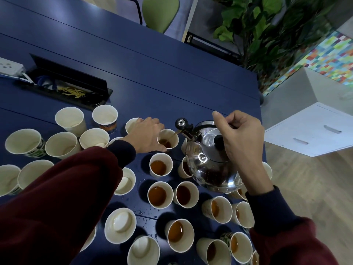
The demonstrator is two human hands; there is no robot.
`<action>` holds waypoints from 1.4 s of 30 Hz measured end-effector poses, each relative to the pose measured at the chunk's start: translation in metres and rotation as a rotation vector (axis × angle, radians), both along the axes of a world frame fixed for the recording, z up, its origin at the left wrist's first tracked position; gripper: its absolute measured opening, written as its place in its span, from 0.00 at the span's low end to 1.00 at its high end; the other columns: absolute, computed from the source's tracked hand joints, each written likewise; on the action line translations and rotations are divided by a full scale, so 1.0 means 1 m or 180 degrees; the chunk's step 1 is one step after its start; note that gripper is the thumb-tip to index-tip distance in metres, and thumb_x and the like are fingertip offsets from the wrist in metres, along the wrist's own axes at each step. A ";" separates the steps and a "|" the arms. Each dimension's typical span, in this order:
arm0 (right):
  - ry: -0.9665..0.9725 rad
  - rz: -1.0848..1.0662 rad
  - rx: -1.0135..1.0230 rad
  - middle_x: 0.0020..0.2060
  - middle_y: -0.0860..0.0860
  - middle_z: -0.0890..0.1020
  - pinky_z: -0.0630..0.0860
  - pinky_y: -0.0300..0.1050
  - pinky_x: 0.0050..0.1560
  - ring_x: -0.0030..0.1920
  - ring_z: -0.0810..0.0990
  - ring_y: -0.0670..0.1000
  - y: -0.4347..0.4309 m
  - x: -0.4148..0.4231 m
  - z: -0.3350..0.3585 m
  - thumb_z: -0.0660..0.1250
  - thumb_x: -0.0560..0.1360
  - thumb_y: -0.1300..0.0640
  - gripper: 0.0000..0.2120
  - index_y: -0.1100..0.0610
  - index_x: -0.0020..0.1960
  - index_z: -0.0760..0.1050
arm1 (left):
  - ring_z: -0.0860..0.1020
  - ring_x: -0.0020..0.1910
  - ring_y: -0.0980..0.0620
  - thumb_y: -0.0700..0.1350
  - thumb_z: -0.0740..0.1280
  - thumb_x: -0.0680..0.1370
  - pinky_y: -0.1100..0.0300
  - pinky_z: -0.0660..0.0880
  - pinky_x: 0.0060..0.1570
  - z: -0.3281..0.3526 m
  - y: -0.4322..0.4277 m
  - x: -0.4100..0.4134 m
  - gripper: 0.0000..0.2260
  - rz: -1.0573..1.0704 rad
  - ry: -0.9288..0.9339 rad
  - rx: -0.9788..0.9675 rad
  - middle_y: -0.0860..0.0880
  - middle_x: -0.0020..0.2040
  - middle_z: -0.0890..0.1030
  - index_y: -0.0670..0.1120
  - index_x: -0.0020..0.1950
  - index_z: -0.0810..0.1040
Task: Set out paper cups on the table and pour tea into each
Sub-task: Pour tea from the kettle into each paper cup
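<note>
Several paper cups stand on the dark blue table (152, 77). My right hand (240, 138) grips the handle of a shiny steel kettle (210, 165), tilted so a thin stream of tea runs from its spout into a cup (168, 139). My left hand (147, 133) holds that cup by its side. Cups near the kettle, such as one (161, 165) just in front, hold brown tea. Cups to the left, such as one (62, 144), are empty.
An open black cable box (66, 81) with wires sits in the table at the back left, beside a white power strip (9, 67). A green chair (160, 12) and a leafy plant (267, 31) stand beyond the table. A white drawer unit (313, 131) is right of the table's edge.
</note>
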State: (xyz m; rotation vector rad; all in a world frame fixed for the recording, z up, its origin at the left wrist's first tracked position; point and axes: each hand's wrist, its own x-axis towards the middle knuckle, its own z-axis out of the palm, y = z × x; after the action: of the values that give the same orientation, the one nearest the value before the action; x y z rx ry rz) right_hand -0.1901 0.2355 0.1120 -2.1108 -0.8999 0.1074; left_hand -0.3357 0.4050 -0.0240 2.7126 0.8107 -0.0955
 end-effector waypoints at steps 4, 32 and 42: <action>0.0361 0.0038 0.0208 0.23 0.49 0.72 0.71 0.49 0.36 0.28 0.70 0.48 -0.004 0.000 0.004 0.72 0.75 0.42 0.24 0.56 0.30 0.71 | 0.74 0.60 0.46 0.66 0.70 0.73 0.46 0.70 0.60 0.009 -0.002 -0.002 0.29 0.0031 0.0009 0.0030 0.48 0.61 0.77 0.47 0.65 0.76; 0.0930 -0.0041 0.0629 0.26 0.51 0.67 0.62 0.30 0.27 0.25 0.63 0.43 -0.202 -0.149 0.054 0.72 0.77 0.52 0.23 0.67 0.34 0.70 | 0.79 0.54 0.49 0.68 0.62 0.68 0.49 0.75 0.53 0.037 -0.191 -0.163 0.27 0.0670 -0.0984 -0.0716 0.51 0.53 0.81 0.51 0.57 0.81; 0.0785 0.0204 0.0565 0.24 0.45 0.73 0.68 0.38 0.33 0.29 0.69 0.46 -0.245 -0.165 0.022 0.75 0.75 0.53 0.20 0.57 0.29 0.72 | 0.75 0.58 0.44 0.63 0.74 0.69 0.50 0.74 0.51 0.002 -0.267 -0.185 0.35 0.0870 -0.0337 -0.0428 0.47 0.61 0.72 0.48 0.70 0.68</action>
State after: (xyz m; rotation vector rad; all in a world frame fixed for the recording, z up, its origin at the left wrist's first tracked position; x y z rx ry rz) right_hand -0.3549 -0.0093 0.1338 -1.8575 -0.7983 0.3031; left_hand -0.5203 0.1384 -0.0219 2.4340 1.0911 0.0520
